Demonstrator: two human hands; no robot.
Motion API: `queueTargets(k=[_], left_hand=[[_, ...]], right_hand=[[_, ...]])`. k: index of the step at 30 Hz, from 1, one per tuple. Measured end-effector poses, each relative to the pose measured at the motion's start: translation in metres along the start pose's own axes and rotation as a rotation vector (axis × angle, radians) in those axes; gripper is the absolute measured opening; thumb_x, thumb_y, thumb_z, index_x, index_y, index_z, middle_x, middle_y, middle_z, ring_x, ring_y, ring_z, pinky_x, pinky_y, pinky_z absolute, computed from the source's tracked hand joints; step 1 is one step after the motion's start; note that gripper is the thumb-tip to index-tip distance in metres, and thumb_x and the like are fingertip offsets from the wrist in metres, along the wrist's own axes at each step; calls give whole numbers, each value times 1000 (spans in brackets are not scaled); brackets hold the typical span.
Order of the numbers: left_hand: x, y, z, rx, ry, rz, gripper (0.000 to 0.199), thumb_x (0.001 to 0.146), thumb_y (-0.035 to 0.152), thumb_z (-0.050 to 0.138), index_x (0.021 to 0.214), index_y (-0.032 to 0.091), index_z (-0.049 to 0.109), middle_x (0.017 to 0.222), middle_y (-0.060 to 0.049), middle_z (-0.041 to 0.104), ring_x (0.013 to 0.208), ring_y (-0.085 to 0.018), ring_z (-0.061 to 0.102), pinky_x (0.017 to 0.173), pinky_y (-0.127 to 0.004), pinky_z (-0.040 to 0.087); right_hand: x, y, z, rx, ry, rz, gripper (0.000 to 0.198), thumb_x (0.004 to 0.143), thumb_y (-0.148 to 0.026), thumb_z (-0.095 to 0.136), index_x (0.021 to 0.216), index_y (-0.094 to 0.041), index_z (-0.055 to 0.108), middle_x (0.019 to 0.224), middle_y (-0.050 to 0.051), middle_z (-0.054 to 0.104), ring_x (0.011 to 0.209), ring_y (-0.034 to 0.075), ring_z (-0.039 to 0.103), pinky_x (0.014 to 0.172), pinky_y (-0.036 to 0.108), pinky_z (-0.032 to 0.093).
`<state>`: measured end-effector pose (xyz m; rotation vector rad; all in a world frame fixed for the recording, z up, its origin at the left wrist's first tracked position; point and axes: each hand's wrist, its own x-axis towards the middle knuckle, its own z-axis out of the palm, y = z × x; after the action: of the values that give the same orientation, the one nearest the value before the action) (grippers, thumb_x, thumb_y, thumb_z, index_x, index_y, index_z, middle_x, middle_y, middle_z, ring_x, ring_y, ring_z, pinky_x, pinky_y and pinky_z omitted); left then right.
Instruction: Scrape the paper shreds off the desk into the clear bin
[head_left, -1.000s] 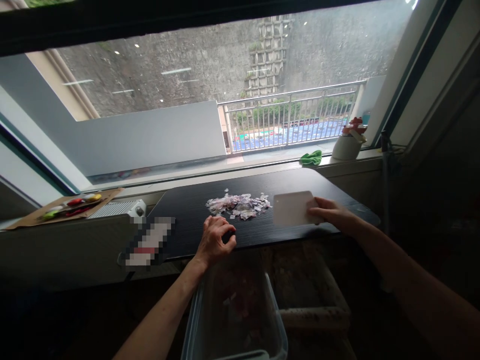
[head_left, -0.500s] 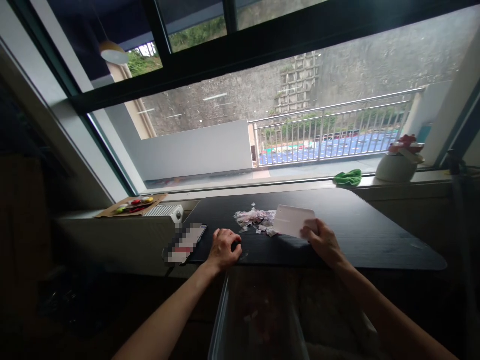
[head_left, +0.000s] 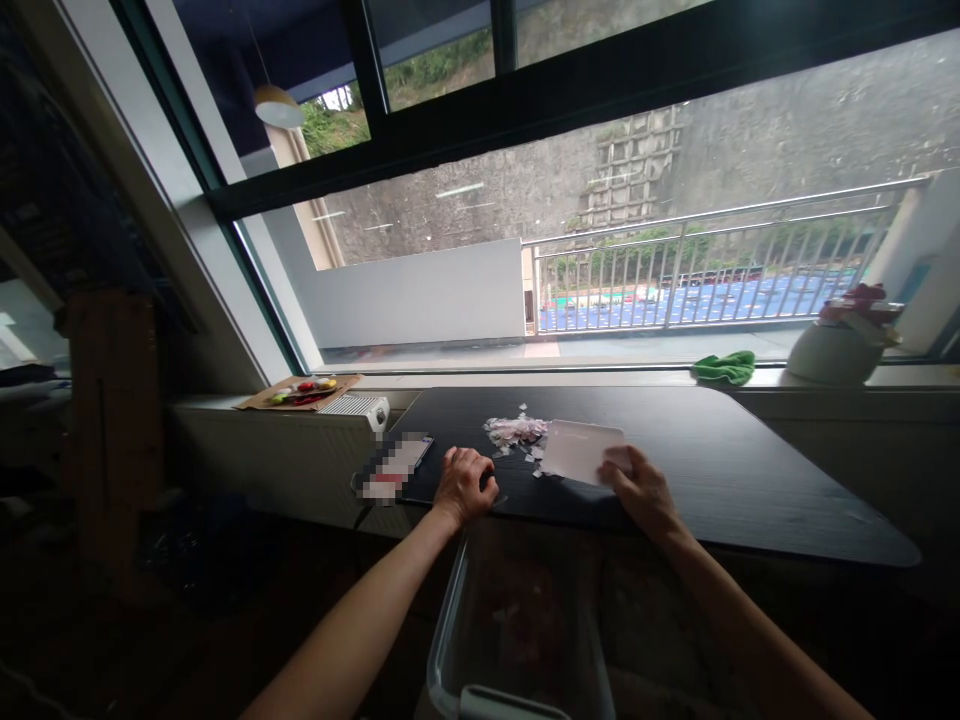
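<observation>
Curled loosely, the left hand [head_left: 465, 485] rested by the front edge of the black table [head_left: 735, 470]; whether its fingers enclosed anything, I could not tell. Its partner, the right hand [head_left: 641, 495], pinched a flat white card [head_left: 581, 452] by the near right corner, its fingertips slightly blurred.

Several risks seemed likely. A quick sweep of the card could have scattered the light paper scraps [head_left: 516, 430], and a card held only at one corner might have twisted or ridden over them. Scraps pushed to the front edge could have missed the clear tub [head_left: 444, 625] and dropped beside it, since its opening sat below the table and looked narrower than the tabletop.

The scraps lay in a loose heap beyond the left hand and a little to its right, apart from it. The card stood between them and the right hand, its left edge touching or nearly touching the closest pieces.
</observation>
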<state>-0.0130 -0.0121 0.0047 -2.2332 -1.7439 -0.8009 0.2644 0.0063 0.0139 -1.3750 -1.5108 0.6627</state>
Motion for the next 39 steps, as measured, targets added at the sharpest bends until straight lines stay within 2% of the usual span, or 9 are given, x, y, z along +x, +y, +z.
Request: queueTargets(k=[2,7,12,14,19,28,34,39], left_hand=[[0,0,0,2,-4,2,11,75,23,54,81,21,63,85,-5,61,94,-25,55,104,-51,32],[1,-1,2,5,-14,-1,12,75,23,53,82,21,63,86,-5,61,94,-24,54,104,-49,32],[1,-4,5,5,-6,-5,11,74,23,54,81,22,62,85,-4,61,93,-24,54,103,-47,33],[1,-4,5,6,-4,-2,11,74,23,54,82,22,62,85,-4,61,93,-23,54,103,-47,33],[1,-4,4,0,2,10,11,74,23,54,81,22,62,84,-4,60,92,-23,53,102,-47,34],[0,-4,2,9,15,29,11,75,24,53,81,21,62,84,-5,61,90,-24,54,99,-47,37],[0,-5,4,6,23,36,10,75,23,53,81,21,61,83,-5,61,90,-24,54,98,-47,37],[0,-7,6,-2,29,42,11,74,22,53,81,21,62,83,-5,61,89,-23,55,97,-46,38]], right_hand=[[0,0,0,57,-27,-19,22,72,-41,53,87,-24,54,83,5,65,77,24,62,72,38,50],[0,2,1,51,22,-22,22,72,-39,54,85,-23,56,79,5,65,73,23,61,70,38,51],[1,8,7,246,-92,-76,27,67,-43,60,83,-21,59,77,5,67,72,22,64,71,38,52],[1,7,6,277,-48,-69,27,67,-42,61,82,-20,60,75,4,67,69,21,63,67,36,52],[-2,-2,0,184,146,-27,20,65,-36,58,77,-20,62,64,1,62,59,18,55,55,30,46],[-1,4,1,169,181,-39,22,67,-37,58,81,-19,62,66,1,62,59,17,55,56,30,46],[-3,7,2,180,17,-92,23,68,-37,60,82,-19,62,69,2,64,62,19,59,60,33,49],[-2,14,5,308,-148,-113,24,71,-40,64,84,-19,62,76,5,69,68,21,65,65,36,53]])
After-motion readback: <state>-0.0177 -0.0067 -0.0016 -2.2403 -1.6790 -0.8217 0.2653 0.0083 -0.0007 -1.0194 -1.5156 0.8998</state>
